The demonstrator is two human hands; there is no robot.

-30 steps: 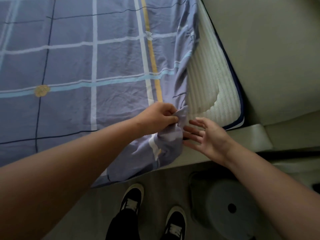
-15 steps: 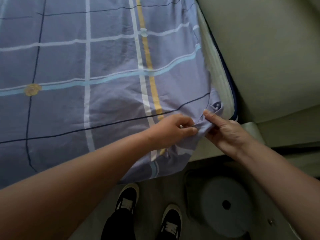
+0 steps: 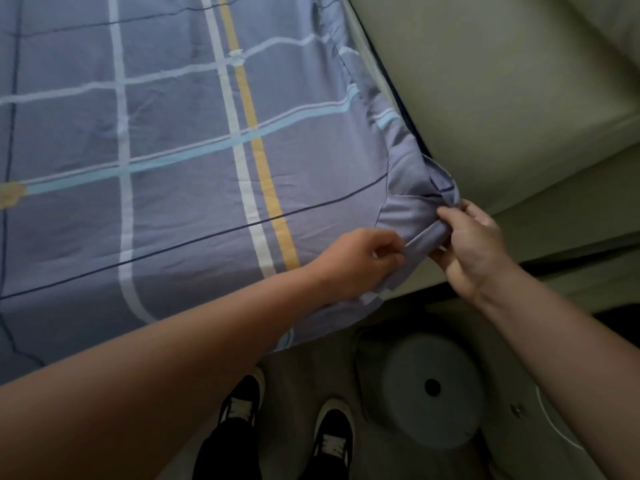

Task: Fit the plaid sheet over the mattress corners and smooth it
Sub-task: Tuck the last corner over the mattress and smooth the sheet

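The blue-grey plaid sheet (image 3: 180,140), crossed by white, pale blue and yellow stripes, covers the top of the mattress. Only a thin dark-piped strip of the mattress edge (image 3: 398,98) shows along the right side. At the near right corner the sheet's hem is bunched into a fold (image 3: 426,216). My left hand (image 3: 360,258) pinches that fold from the left. My right hand (image 3: 474,240) grips the same bunched fabric from the right, at the very corner. The corner of the mattress itself is hidden under the cloth.
A pale upholstered bed frame or wall panel (image 3: 502,98) runs close along the mattress's right side. On the floor below stand my two dark shoes (image 3: 291,431) and a round grey stool (image 3: 433,386) with a hole in its top.
The bare white mattress corner seen a second ago is now covered. Both hands have drawn the sheet's corner rightward and down over it, and the right hand went from open to gripping the fabric.
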